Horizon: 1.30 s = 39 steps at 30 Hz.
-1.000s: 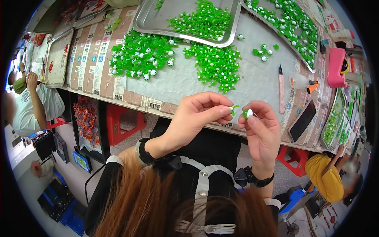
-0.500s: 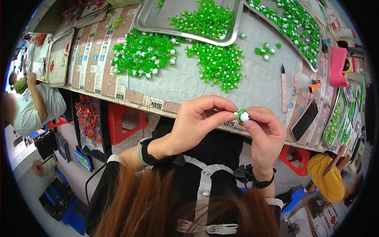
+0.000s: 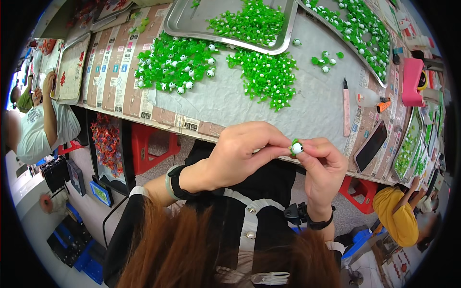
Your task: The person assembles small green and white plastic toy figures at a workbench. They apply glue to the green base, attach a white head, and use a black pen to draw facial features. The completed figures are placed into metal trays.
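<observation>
Between my two hands, just off the table's near edge, is a small green figure with a white ball head (image 3: pixel 297 148). My left hand (image 3: pixel 247 151) pinches its green part with thumb and forefinger. The white head is gripped by the fingertips of my right hand (image 3: pixel 322 163). Beyond my hands lie a pile of green pieces with white heads (image 3: pixel 175 65) and, to its right, a pile of smaller green pieces (image 3: pixel 269 79). Several loose white-headed pieces (image 3: pixel 325 61) rest farther right.
A metal tray (image 3: pixel 192 30) holds more green pieces at the back; another tray (image 3: pixel 336 36) stands back right. A pink pen (image 3: pixel 346 110), a clear bottle with orange tip (image 3: pixel 367 98), a black phone (image 3: pixel 370 145) and a pink tape dispenser (image 3: pixel 413 81) lie right. Red stools (image 3: pixel 149 149) are under the table.
Both hands have dropped slightly toward me with the figure, which has turned so less of its green part shows. At far left, another person's arm has moved up toward a tray.
</observation>
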Available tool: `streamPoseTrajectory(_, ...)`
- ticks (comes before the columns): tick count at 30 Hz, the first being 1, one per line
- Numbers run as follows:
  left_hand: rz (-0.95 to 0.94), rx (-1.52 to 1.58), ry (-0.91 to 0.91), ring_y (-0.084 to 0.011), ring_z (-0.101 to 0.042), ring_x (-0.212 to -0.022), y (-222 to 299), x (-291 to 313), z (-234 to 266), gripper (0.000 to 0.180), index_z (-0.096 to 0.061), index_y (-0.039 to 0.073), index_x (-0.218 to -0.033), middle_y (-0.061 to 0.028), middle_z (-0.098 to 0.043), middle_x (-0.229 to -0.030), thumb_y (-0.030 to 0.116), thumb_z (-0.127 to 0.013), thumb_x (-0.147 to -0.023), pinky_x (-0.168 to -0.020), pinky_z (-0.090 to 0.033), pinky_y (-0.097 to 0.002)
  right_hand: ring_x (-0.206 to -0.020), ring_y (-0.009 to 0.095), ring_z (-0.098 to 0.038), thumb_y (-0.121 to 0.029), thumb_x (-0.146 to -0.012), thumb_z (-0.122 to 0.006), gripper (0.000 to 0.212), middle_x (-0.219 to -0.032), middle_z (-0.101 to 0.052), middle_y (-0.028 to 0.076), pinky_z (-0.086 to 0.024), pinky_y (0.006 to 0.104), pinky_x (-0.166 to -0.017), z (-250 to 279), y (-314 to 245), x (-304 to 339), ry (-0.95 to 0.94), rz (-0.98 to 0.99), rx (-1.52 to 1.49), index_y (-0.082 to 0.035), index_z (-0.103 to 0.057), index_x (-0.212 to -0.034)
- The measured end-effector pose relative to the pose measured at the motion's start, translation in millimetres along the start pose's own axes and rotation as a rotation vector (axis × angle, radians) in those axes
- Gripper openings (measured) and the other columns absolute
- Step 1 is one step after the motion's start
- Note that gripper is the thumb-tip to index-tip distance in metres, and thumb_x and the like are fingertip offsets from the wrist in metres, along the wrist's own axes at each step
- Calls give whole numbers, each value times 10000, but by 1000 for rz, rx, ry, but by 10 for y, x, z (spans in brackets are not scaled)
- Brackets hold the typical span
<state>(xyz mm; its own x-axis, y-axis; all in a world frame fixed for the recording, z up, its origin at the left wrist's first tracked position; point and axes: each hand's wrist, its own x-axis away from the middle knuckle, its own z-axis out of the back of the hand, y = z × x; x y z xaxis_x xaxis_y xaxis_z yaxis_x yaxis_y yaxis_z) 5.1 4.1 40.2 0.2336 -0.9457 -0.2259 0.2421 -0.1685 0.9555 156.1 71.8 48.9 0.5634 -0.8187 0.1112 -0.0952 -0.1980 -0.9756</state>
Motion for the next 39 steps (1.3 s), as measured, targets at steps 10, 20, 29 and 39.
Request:
streamPoseTrajectory(10,-70,42,-44,-190,-578,-660,28,45,22,161,-580,-8,-767,-98,-587,-738,-26,-644,-621,-560,-456,-260,-724,164,-564,106,-653,-585,129,-812,-579,140,-448,225,-630,42,-11,60,-57,75,34,22,-580,-751)
streamPoseTrajectory(20,184,279,-111,-150,-557,-713,83,19,20,218,-586,-24,-876,-100,-585,-807,-38,-614,-660,-611,-442,-230,-744,165,-560,114,-654,-580,143,-826,-573,142,-453,238,-657,26,31,93,0,80,-107,19,-566,-759)
streamPoseTrajectory(29,305,456,-56,-133,-547,-732,89,67,-21,195,-584,-28,-878,-98,-570,-827,-54,-586,-685,-609,-443,-223,-733,174,-560,111,-678,-559,128,-830,-561,145,-464,250,-657,19,43,81,-23,33,-168,33,-546,-780)
streamPoseTrajectory(39,292,397,-39,-114,-546,-686,89,69,-46,155,-598,-25,-851,-97,-579,-807,-44,-579,-699,-567,-430,-189,-690,184,-565,84,-703,-554,89,-814,-560,154,-474,263,-624,1,26,80,-16,17,-148,40,-538,-778)
